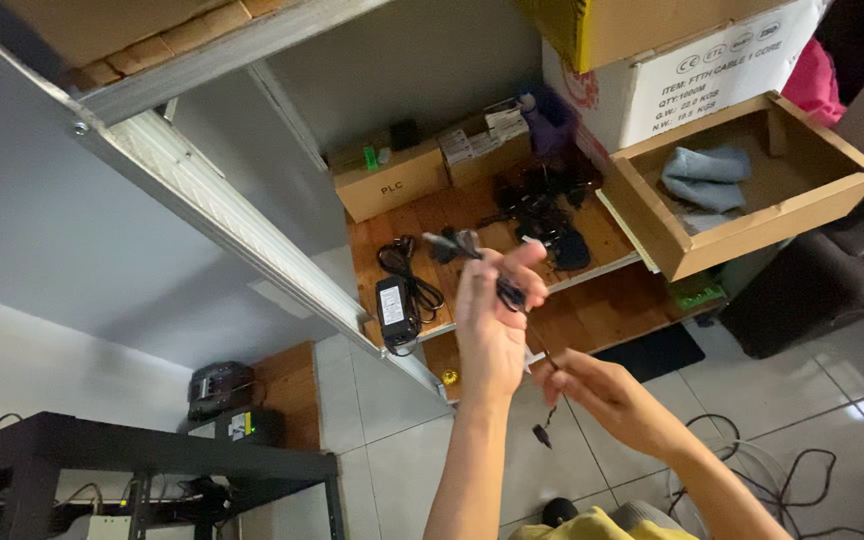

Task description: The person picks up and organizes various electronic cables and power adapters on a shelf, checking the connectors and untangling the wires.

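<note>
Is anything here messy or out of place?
Yes. Loose cables sprawl in a tangle across the tiled floor at lower right. On the wooden shelf, a heap of black adapters lies jumbled. The left hand holds a thin black cord dangling toward the right hand.

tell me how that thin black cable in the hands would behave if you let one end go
Probably floppy: the thin black cable already hangs slack between the left hand and right hand. Its small plug end dangles below, so it would likely swing. It looks light, pinched easily by the fingertips, though the bundled part may tangle.
</note>
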